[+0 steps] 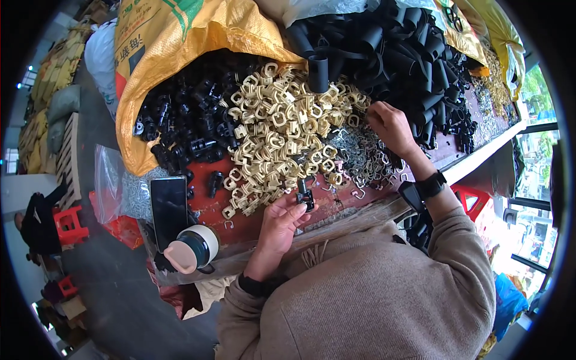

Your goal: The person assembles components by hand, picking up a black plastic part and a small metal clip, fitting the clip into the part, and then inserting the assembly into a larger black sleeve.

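Observation:
My left hand [281, 225] is at the front edge of the red table, thumb and fingers closed on a small black plastic fitting [305, 197] held upright. My right hand [391, 126] is farther off to the right, fingers curled and pinched together at the edge of the heaps. What its fingertips hold, if anything, is hidden. Between the hands lies a big heap of cream plastic clips [270, 126]. A pile of small metal clips [360, 153] spreads just below my right hand. Black plastic tubes [420, 78] are heaped beyond it.
Black fittings [192, 132] spill from a yellow woven sack [135, 102] at the left. A phone [169, 210] stands by a cup with a pink lid [183, 255] at the near left corner. A red stool [471, 201] is beyond the table's right edge.

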Demonstrator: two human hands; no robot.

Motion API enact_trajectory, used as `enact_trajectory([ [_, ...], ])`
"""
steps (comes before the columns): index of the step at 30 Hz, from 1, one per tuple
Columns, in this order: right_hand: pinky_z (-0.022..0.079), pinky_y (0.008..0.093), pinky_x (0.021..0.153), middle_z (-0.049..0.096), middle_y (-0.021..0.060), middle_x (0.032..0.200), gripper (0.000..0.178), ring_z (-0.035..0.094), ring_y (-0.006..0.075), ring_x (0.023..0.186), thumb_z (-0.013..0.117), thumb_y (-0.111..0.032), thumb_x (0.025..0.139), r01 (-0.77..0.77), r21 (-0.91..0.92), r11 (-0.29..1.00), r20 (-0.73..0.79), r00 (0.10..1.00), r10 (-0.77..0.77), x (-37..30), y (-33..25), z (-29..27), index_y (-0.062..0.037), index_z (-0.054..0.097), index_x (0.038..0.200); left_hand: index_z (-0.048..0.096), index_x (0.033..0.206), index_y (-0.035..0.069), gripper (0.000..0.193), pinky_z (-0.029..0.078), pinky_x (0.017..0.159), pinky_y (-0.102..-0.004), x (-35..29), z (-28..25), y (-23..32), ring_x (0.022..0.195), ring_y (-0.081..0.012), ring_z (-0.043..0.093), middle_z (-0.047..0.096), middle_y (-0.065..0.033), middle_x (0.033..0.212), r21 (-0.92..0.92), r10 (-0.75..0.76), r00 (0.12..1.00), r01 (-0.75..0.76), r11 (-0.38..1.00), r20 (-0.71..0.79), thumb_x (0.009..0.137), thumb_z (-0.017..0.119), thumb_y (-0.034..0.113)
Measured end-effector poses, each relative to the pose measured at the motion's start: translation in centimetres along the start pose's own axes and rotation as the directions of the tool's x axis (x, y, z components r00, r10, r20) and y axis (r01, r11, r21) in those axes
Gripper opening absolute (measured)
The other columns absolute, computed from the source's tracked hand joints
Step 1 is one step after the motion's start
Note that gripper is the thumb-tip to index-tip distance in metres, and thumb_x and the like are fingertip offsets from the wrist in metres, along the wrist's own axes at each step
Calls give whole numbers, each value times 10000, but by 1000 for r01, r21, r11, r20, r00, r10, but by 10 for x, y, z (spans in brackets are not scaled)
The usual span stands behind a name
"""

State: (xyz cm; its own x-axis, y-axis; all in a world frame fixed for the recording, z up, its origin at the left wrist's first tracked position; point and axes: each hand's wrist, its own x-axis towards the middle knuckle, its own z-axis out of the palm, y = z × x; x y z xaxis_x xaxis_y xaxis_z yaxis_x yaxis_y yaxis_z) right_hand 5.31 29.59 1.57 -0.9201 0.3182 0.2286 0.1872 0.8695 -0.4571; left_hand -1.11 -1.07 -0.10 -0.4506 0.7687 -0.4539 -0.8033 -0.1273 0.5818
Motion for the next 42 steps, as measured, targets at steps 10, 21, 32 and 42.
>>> enact_trajectory([
  [10, 444, 212, 579, 535, 20, 802, 139, 531, 68, 663, 481, -125, 866, -588, 796, 143, 587, 808, 54, -26, -78, 0, -13, 531, 930, 546, 964, 22, 183, 494, 669, -223, 3, 13, 2, 883, -227, 597, 604, -115, 923, -35, -1, 1000, 1, 999, 6, 785, 564, 56],
  [21, 419, 199, 523, 481, -4, 659, 124, 504, 60, 578, 466, -157, 878, -379, 780, 497, 550, 794, -258, -33, -113, 17, -38, 483, 844, 540, 1012, 25, 236, 494, 689, -232, 3, 6, -4, 835, -189, 602, 604, -83, 917, -42, -5, 1000, 7, 999, 29, 788, 584, 85],
  [32, 410, 241, 531, 506, 32, 663, 151, 507, 108, 587, 506, -161, 856, -199, 750, 631, 491, 806, -331, -19, -114, 9, -15, 512, 820, 536, 1051, 16, 297, 490, 677, -223, 2, 10, 0, 788, -151, 601, 606, -54, 908, -78, -38, 992, 48, 996, 121, 783, 607, 123],
  [42, 405, 253, 528, 520, 42, 679, 162, 511, 119, 580, 567, -164, 816, -47, 754, 655, 420, 802, -426, -8, -114, 16, -9, 521, 808, 529, 1003, -18, 319, 511, 657, -236, 2, 3, -4, 781, -198, 607, 595, -116, 894, -121, -82, 985, 101, 988, 149, 799, 593, 219],
])
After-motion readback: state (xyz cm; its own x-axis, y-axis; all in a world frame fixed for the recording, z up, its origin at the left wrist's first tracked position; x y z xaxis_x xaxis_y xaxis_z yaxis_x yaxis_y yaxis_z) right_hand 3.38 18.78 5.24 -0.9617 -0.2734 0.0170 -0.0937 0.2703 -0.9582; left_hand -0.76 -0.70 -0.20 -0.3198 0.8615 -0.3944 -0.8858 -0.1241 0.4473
